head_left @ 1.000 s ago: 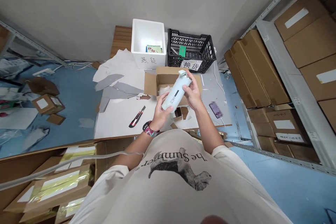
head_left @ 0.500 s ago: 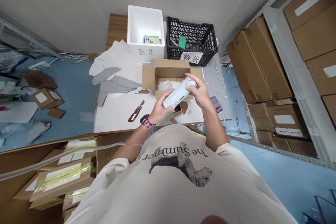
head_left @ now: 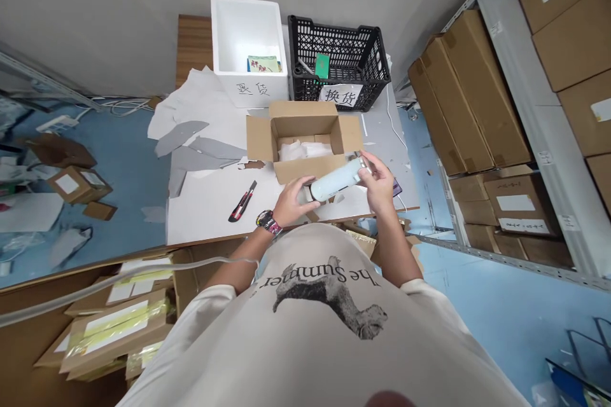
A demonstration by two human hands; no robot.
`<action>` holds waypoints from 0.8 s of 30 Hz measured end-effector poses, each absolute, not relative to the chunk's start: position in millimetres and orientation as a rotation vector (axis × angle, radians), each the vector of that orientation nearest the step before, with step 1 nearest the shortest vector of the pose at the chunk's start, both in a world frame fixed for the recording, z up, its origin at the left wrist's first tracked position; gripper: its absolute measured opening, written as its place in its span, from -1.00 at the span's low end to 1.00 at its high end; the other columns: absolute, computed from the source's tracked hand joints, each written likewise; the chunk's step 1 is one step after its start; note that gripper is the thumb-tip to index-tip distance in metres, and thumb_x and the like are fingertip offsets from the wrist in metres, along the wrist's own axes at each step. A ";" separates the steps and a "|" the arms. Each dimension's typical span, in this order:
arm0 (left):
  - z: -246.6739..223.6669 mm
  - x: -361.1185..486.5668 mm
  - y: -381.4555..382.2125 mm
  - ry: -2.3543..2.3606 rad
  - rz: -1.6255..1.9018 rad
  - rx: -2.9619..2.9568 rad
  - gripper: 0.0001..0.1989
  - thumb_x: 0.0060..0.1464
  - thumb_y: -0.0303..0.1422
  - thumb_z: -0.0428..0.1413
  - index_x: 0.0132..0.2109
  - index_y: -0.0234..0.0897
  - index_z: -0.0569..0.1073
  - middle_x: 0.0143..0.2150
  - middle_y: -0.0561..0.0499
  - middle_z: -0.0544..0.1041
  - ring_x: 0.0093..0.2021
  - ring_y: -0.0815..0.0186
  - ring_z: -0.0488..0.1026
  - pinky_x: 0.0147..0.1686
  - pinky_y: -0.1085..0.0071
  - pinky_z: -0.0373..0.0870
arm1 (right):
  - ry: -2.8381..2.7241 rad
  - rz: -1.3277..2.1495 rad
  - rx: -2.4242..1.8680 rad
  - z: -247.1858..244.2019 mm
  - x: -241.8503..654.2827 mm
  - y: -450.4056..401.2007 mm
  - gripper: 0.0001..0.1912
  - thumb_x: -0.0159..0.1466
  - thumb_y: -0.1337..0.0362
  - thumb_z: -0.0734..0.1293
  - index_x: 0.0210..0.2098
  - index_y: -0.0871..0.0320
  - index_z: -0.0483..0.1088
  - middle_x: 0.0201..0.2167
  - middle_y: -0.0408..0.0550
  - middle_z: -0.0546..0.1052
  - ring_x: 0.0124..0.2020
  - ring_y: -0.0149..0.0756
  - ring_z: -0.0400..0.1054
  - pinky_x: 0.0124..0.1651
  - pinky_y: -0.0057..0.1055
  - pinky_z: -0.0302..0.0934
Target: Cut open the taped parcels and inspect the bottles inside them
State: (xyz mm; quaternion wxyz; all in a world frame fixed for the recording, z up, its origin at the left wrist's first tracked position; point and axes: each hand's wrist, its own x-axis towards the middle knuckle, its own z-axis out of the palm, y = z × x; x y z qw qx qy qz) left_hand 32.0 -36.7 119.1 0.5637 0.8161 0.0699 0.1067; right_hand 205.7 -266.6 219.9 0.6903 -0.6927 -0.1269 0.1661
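Level above the table's front part lies a light blue water bottle [head_left: 338, 182], held between both my hands. My left hand [head_left: 292, 201] grips its left end, where a pale section and a dark band show. At the right end, my right hand [head_left: 379, 184] closes round the part that looks metallic. Just behind the bottle stands an open cardboard box [head_left: 308, 168], flaps spread, with white wrapping [head_left: 305, 150] inside. A red and black utility knife [head_left: 242, 201] rests on the white sheet left of my left hand.
At the back of the table [head_left: 193, 44] stand a white foam box [head_left: 248, 89] and a black plastic crate [head_left: 372, 86], both with handwritten marks. Torn grey paper [head_left: 210, 151] covers the left side. Shelves of cartons [head_left: 472, 108] rise at right; wrapped parcels [head_left: 114, 324] lie at lower left.
The bottle has turned from a steep slant to nearly level, its right end lower and further right. My right hand moved down and right with it. The view has shifted slightly.
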 end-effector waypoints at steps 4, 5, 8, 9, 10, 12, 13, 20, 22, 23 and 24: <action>82.2 36.7 -29.1 0.165 0.094 2.228 -0.19 0.01 -0.24 0.57 0.39 -0.15 0.57 0.52 -0.32 0.50 0.49 -0.33 0.46 0.52 -0.28 0.37 | -0.177 0.213 -1.620 208.7 210.7 -285.4 -0.20 0.28 -0.20 0.61 0.39 0.03 0.60 0.47 0.19 0.57 0.52 0.21 0.44 0.36 0.15 0.59; 73.5 37.6 -29.9 0.155 0.044 2.268 -0.20 -0.02 -0.28 0.57 0.37 -0.16 0.57 0.53 -0.33 0.48 0.48 -0.34 0.46 0.51 -0.28 0.39 | -0.163 0.195 -1.630 205.6 209.3 -287.0 -0.20 0.28 -0.20 0.61 0.38 0.04 0.61 0.46 0.21 0.58 0.51 0.22 0.45 0.36 0.16 0.59; 52.6 39.8 -35.4 0.151 -0.020 2.303 -0.31 0.00 -0.37 0.53 0.29 -0.18 0.56 0.50 -0.33 0.51 0.45 -0.28 0.51 0.47 -0.22 0.45 | -0.149 0.166 -1.627 194.7 198.6 -281.2 -0.26 0.27 -0.18 0.61 0.32 0.07 0.64 0.40 0.21 0.62 0.49 0.18 0.48 0.42 0.13 0.55; 47.3 40.3 -37.2 0.164 -0.015 2.294 -0.34 0.02 -0.39 0.51 0.27 -0.19 0.55 0.47 -0.33 0.54 0.44 -0.25 0.52 0.46 -0.19 0.47 | -0.151 0.173 -1.624 190.7 193.7 -276.0 -0.27 0.28 -0.18 0.61 0.30 0.07 0.64 0.40 0.20 0.63 0.49 0.16 0.48 0.44 0.12 0.53; 42.6 40.8 -38.6 0.187 -0.004 2.279 -0.35 0.04 -0.41 0.49 0.26 -0.19 0.53 0.44 -0.33 0.57 0.43 -0.24 0.54 0.45 -0.17 0.49 | -0.150 0.192 -1.620 186.6 188.7 -269.6 -0.28 0.28 -0.18 0.60 0.30 0.06 0.64 0.40 0.19 0.63 0.49 0.15 0.48 0.45 0.11 0.53; 34.4 41.3 -40.1 0.252 0.016 2.246 -0.35 0.07 -0.43 0.46 0.29 -0.20 0.49 0.39 -0.33 0.61 0.40 -0.22 0.58 0.40 -0.12 0.53 | -0.132 0.262 -1.607 178.4 179.9 -254.5 -0.27 0.29 -0.19 0.59 0.32 0.05 0.63 0.42 0.17 0.61 0.49 0.12 0.47 0.40 0.07 0.56; 30.6 41.5 -40.5 0.288 0.018 2.229 -0.33 0.08 -0.42 0.46 0.30 -0.20 0.47 0.37 -0.33 0.63 0.37 -0.22 0.60 0.36 -0.10 0.56 | -0.116 0.300 -1.596 174.4 176.5 -246.7 -0.26 0.29 -0.20 0.58 0.33 0.04 0.62 0.43 0.17 0.60 0.49 0.11 0.47 0.37 0.04 0.59; 9.2 42.4 -40.9 0.487 -0.010 2.186 -0.39 0.03 -0.23 0.54 0.07 -0.11 0.35 0.09 -0.21 0.73 0.06 -0.14 0.73 0.03 0.08 0.64 | -0.158 0.235 -1.710 150.7 174.9 -222.8 -0.28 0.31 -0.14 0.53 0.32 0.13 0.60 0.27 0.23 0.68 0.36 0.01 0.56 0.46 0.03 0.48; 6.8 42.3 -41.3 0.490 -0.021 2.191 -0.40 0.04 -0.19 0.52 -0.01 -0.08 0.28 0.03 -0.15 0.72 0.00 -0.10 0.74 0.00 0.09 0.62 | -0.206 0.190 -1.785 147.6 175.6 -226.3 -0.30 0.33 -0.11 0.51 0.34 0.12 0.59 0.27 0.22 0.68 0.32 0.01 0.57 0.49 0.04 0.44; 6.6 42.2 -41.7 0.488 -0.018 2.186 -0.40 0.04 -0.19 0.51 -0.04 -0.07 0.25 0.03 -0.14 0.72 -0.01 -0.09 0.74 0.01 0.09 0.62 | -0.240 0.187 -1.815 146.6 174.9 -227.9 -0.31 0.35 -0.10 0.51 0.35 0.11 0.59 0.28 0.21 0.68 0.31 0.01 0.57 0.49 0.05 0.43; 6.8 41.9 -42.2 0.483 -0.009 2.175 -0.40 0.04 -0.18 0.51 -0.05 -0.06 0.23 0.05 -0.14 0.72 0.01 -0.09 0.74 0.02 0.09 0.62 | -0.290 0.193 -1.841 145.7 173.4 -228.9 -0.32 0.36 -0.10 0.50 0.36 0.09 0.58 0.29 0.20 0.67 0.30 0.01 0.57 0.49 0.05 0.43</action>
